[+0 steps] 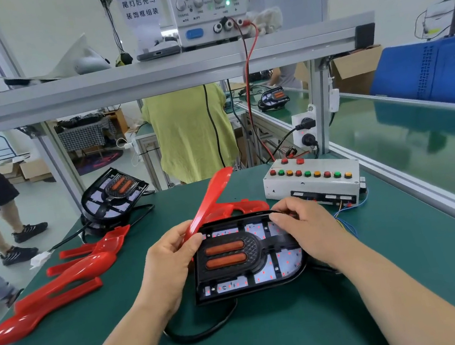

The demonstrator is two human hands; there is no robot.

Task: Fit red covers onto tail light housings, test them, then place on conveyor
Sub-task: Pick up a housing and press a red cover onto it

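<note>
A black tail light housing (245, 261) with two orange lenses and small red LEDs lit lies on the green table in front of me. A red cover (218, 197) stands tilted up over its far left edge. My left hand (171, 257) pinches the cover's near end at the housing's left side. My right hand (302, 229) grips the housing's far right rim, fingers curled over it. The housing's black cable (202, 331) loops toward me.
Two more red covers (60, 286) lie at the left. A stack of housings (114, 195) sits at the far left of the table. A white test box with coloured buttons (313, 183) stands at right, with the green conveyor (421, 137) beyond. People stand behind the bench.
</note>
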